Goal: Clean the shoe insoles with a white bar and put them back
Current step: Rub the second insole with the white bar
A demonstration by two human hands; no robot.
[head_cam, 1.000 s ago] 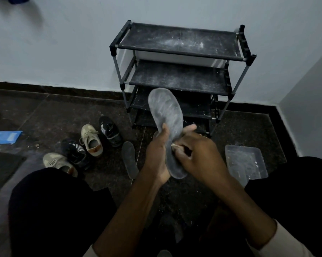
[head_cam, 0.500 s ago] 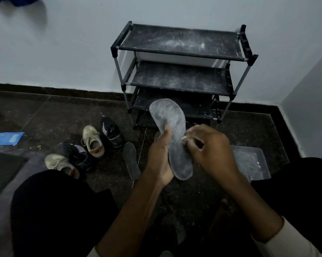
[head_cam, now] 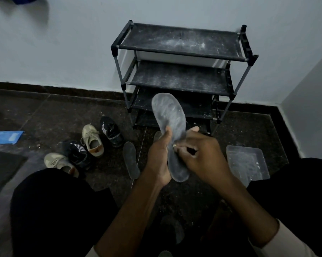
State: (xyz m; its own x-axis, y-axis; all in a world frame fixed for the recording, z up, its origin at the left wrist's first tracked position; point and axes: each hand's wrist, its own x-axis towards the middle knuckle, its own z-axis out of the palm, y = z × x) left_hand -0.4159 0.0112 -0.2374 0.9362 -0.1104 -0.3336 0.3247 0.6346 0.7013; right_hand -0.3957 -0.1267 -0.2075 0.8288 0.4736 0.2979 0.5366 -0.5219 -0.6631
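- Left hand (head_cam: 159, 156) grips insole (head_cam: 170, 115); right hand (head_cam: 203, 156) pinches white bar (head_cam: 174, 145) on it. I judge it mid-scrub.
- Second insole (head_cam: 131, 160) lies on the floor beside the shoes (head_cam: 92, 140); refitting not yet done.

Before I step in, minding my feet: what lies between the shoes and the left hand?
A loose insole flat on the floor, in the head view.

One head-worn wide-angle view, set low, facing forward and down at the floor (head_cam: 54, 115). Left hand (head_cam: 159, 158), right hand (head_cam: 203, 156), insole (head_cam: 168, 115) and bar (head_cam: 174, 145) sit close, mid-frame. Knees (head_cam: 54, 210) fill the bottom corners. Rack (head_cam: 178, 75) stands farther off, top centre, against the wall (head_cam: 63, 43).
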